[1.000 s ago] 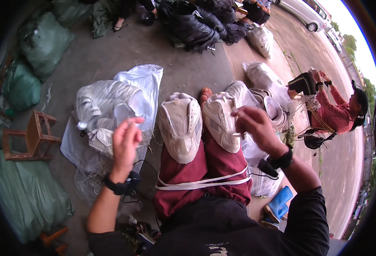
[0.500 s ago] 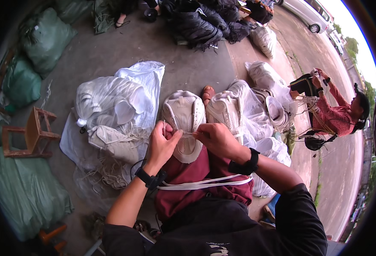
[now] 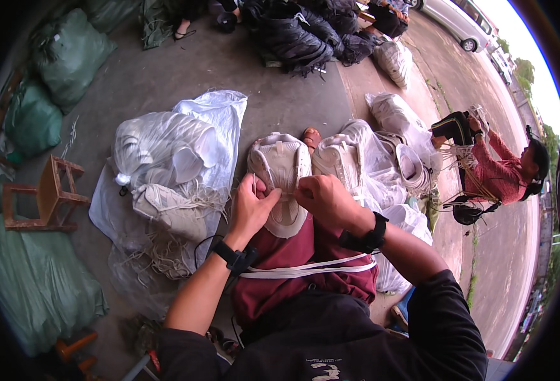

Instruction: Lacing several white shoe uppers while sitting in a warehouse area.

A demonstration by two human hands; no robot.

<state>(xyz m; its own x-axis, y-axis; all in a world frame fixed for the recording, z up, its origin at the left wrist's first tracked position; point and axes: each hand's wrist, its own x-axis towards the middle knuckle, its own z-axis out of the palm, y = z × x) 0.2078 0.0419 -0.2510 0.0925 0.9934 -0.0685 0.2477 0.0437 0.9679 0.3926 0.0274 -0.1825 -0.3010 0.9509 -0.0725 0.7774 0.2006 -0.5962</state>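
Note:
A beige shoe upper (image 3: 281, 162) rests on my maroon-trousered lap. A matching shoe upper (image 3: 337, 160) lies close on its right. Over the left one, the fingers of my left hand (image 3: 252, 206) are closed on a thin white shoelace, whose end pokes up by the fingertips. My right hand (image 3: 328, 198) pinches at the same upper's lace area from the other side, a thin stretch of lace running between both hands. The exact grip is partly hidden by the fingers. White laces (image 3: 305, 272) lie across my thighs.
On the left, a clear plastic bag (image 3: 162, 143) and a loose shoe upper (image 3: 169, 209) lie on white sheeting. A small wooden stool (image 3: 56, 190) and green sacks (image 3: 73, 54) stand farther left. Bagged uppers (image 3: 413, 168) fill my right side. A seated person (image 3: 499, 168) works beyond.
The left upper on my lap and both hands have shifted slightly to the right and upward. My fingers stay closed at the lace. The person at right has raised a pale item.

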